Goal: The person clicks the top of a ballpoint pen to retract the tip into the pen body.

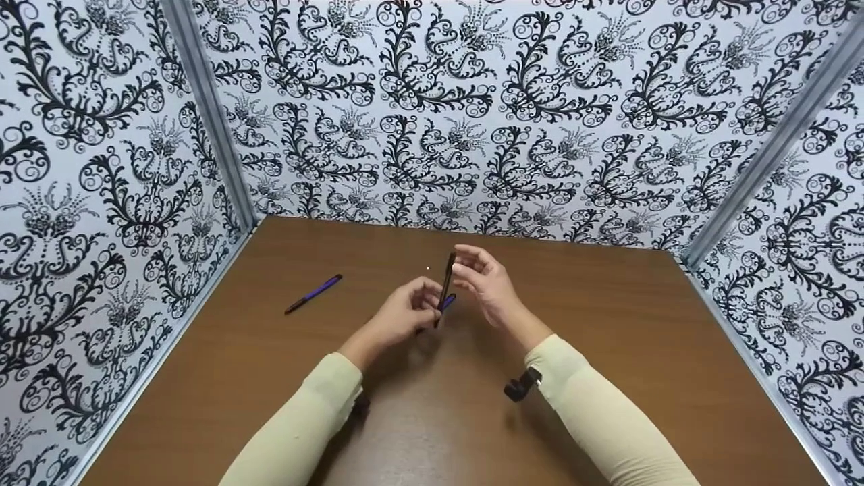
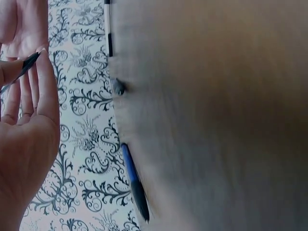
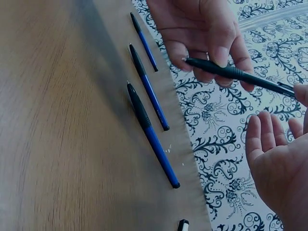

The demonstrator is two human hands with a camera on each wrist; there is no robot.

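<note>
A black pen (image 1: 446, 280) stands tilted between both hands above the table. My left hand (image 1: 405, 309) pinches it near its lower, writing end, thumb on the barrel in the right wrist view. At the upper, clip end, my right hand (image 1: 491, 289) holds it between thumb and fingers; part of this grip is cut off in the right wrist view. Just behind the left hand lies a blue pen (image 1: 450, 301), partly hidden. Another blue pen (image 1: 314, 293) with dark ends lies farther left. In the right wrist view, three blue pens (image 3: 153, 137) lie in a row.
The brown table (image 1: 574, 405) is enclosed by patterned walls (image 1: 439, 135) with grey metal posts at the corners. A white-and-black stick-shaped object (image 2: 108, 29) lies near the edge in the left wrist view, with a small dark object (image 2: 118, 86) beside it.
</note>
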